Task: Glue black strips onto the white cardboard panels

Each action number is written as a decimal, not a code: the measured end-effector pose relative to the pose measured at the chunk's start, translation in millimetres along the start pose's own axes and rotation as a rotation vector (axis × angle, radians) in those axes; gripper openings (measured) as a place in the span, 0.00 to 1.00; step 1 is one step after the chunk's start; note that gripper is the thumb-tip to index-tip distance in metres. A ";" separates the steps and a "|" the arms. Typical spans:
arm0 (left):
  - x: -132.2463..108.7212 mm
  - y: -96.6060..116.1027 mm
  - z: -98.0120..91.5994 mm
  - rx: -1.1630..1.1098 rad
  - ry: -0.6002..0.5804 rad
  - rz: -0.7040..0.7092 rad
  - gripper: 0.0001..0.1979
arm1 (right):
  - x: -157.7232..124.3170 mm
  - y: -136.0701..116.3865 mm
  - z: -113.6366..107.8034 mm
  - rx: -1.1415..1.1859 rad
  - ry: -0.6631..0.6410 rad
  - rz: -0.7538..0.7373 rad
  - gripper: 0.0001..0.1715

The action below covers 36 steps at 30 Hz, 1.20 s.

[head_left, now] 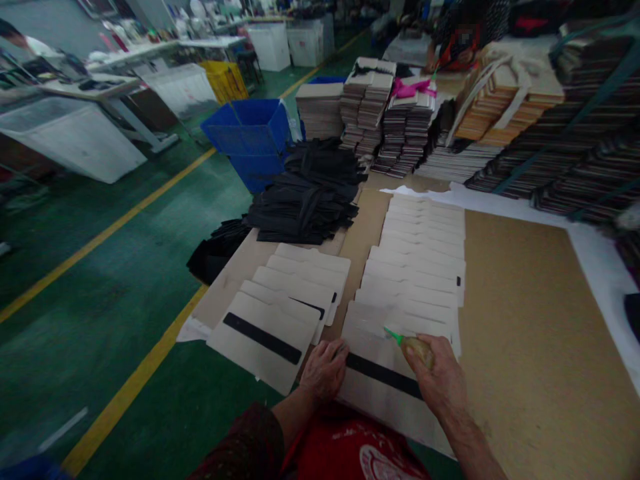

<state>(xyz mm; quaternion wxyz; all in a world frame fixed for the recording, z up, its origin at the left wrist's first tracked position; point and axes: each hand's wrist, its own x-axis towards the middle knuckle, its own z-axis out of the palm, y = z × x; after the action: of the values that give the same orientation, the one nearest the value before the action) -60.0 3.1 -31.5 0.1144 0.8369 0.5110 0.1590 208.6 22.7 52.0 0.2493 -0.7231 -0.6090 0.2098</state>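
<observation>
Red cloth (325, 450) below, right fingers (439, 344) wrap a bulbous bottle (423, 352) (green-tipped); left fingers (334, 350), half-curled, touch flat card (367, 393).

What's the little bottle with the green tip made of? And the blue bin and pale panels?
The bottle is probably plastic, brownish and maybe cloudy, with a rounded body. Its green tip looks plastic too. The blue bin seems hard plastic: evenly coloured, stiff walls. The pale panels could be card or fake leather, matte, flat and thin.
</observation>
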 end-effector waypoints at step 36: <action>1.3 0.2 -2.2 0.030 0.001 0.004 0.18 | 29.2 -37.2 34.3 -0.092 0.021 -0.140 0.12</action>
<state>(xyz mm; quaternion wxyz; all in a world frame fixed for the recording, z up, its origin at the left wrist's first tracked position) -60.1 4.1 -29.2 0.1014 0.8396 0.5116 0.1518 163.9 60.1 47.9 0.2362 -0.6918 -0.6643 0.1559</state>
